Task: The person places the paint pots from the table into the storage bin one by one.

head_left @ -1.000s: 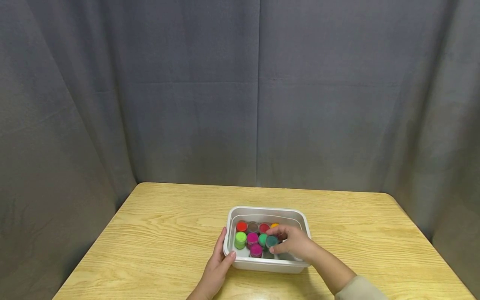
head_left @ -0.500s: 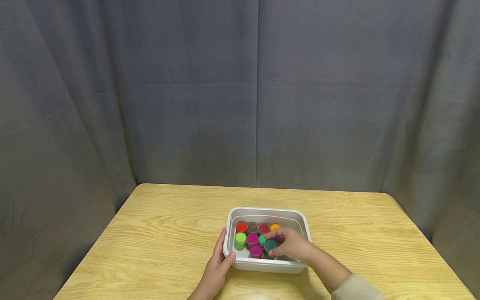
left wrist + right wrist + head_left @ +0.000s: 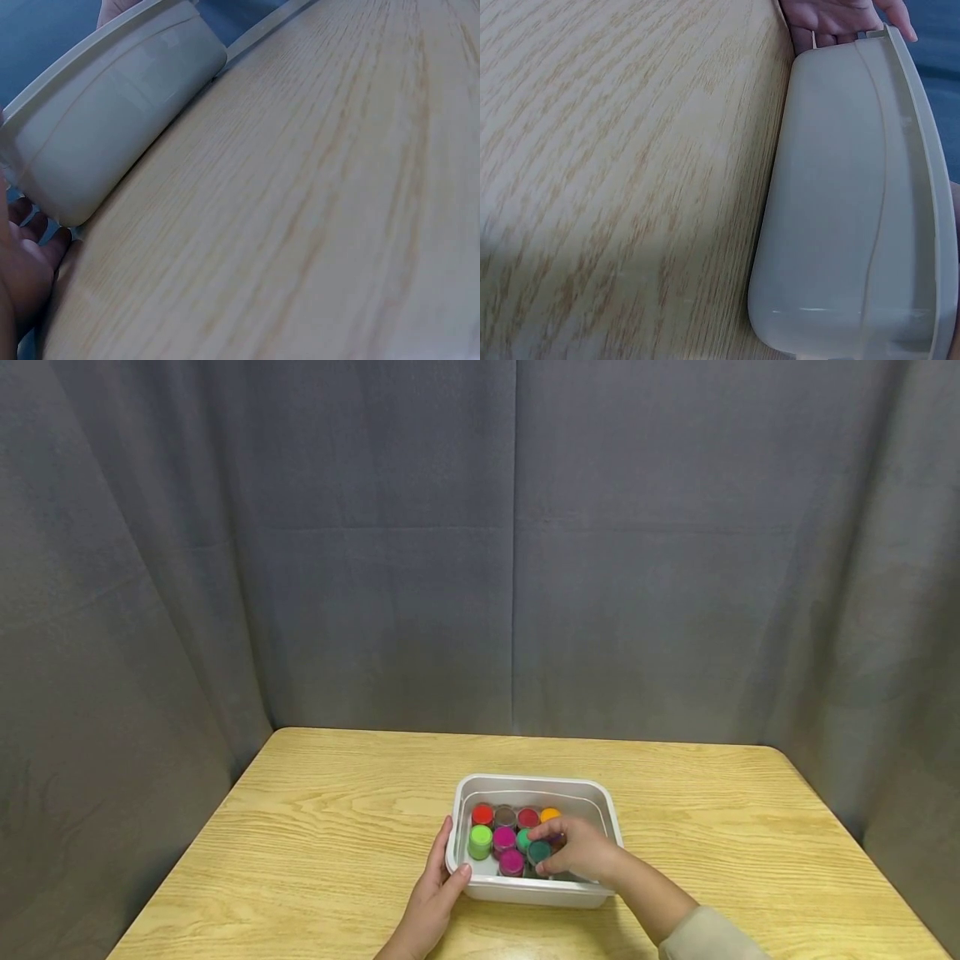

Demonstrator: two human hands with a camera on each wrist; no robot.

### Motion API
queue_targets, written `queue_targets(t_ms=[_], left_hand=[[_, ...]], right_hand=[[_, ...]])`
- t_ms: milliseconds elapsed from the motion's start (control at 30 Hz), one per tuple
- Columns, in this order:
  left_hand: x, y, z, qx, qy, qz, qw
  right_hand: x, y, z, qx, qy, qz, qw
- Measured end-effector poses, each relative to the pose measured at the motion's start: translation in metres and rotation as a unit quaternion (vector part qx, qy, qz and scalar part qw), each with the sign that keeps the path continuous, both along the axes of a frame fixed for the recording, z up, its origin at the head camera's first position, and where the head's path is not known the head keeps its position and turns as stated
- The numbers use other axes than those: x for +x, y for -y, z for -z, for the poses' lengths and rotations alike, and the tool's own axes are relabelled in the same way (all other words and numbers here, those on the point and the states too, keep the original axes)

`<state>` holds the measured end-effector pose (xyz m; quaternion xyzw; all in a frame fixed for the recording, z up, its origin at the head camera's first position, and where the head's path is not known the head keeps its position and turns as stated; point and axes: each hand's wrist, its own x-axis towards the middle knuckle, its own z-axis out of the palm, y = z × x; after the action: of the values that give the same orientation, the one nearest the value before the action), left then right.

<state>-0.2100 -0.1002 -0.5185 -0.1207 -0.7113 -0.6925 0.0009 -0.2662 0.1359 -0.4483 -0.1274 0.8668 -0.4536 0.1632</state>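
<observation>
A white plastic tub (image 3: 536,893) stands on the table and holds several small round jars with coloured tops. My left hand (image 3: 429,893) grips its left end, thumb at the front corner of the rim and fingers along the side. Inside the tub, my right hand (image 3: 588,850) pinches a dark teal jar (image 3: 538,852) between thumb and fingers. Left of that jar is a magenta jar (image 3: 512,862); behind it, a green jar (image 3: 524,840) is partly covered by the fingers. In the right wrist view the tub's wall (image 3: 825,187) hides the jars.
Along the back of the tub sit a red jar (image 3: 482,814), a brown jar (image 3: 506,817), a crimson jar (image 3: 528,817) and an orange jar (image 3: 550,814). A lime jar (image 3: 480,841) is at the left. Grey curtains (image 3: 390,568) surround the wooden table (image 3: 315,827).
The dark teal jar has moved slightly left and down in the tub, with my right hand on it. My left hand keeps its grip on the tub.
</observation>
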Motion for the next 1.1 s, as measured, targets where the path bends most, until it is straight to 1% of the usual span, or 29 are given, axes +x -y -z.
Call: queue_targets(t_ms=[200,567,633,767,833,900,967,1100], left_hand=[[-0.001,0.0,0.0,0.0,0.003,0.002,1.0],[-0.002,0.0,0.0,0.001,0.003,0.006,1.0],[-0.002,-0.001,0.0,0.001,0.003,0.007,1.0],[-0.003,-0.001,0.0,-0.004,0.004,0.004,1.0],[-0.003,-0.001,0.0,-0.006,0.004,0.001,1.0],[-0.003,-0.001,0.0,-0.01,0.001,0.0,0.9999],[-0.004,0.0,0.001,-0.02,0.004,-0.005,0.9998],[-0.004,0.002,-0.001,-0.043,0.02,-0.019,0.9987]], right_hand=[[0.001,0.0,0.0,-0.006,0.007,-0.001,1.0],[0.0,0.0,0.0,-0.016,0.002,0.0,1.0],[0.001,-0.001,0.0,-0.026,0.001,-0.003,1.0],[0.002,-0.005,-0.003,-0.063,-0.01,-0.012,0.998],[0.0,-0.007,-0.005,-0.076,-0.031,-0.017,0.996],[-0.001,-0.009,-0.009,-0.078,-0.047,-0.006,0.996],[-0.002,-0.012,-0.015,-0.077,-0.06,0.013,0.995],[-0.003,-0.025,-0.026,-0.077,-0.091,0.065,0.991]])
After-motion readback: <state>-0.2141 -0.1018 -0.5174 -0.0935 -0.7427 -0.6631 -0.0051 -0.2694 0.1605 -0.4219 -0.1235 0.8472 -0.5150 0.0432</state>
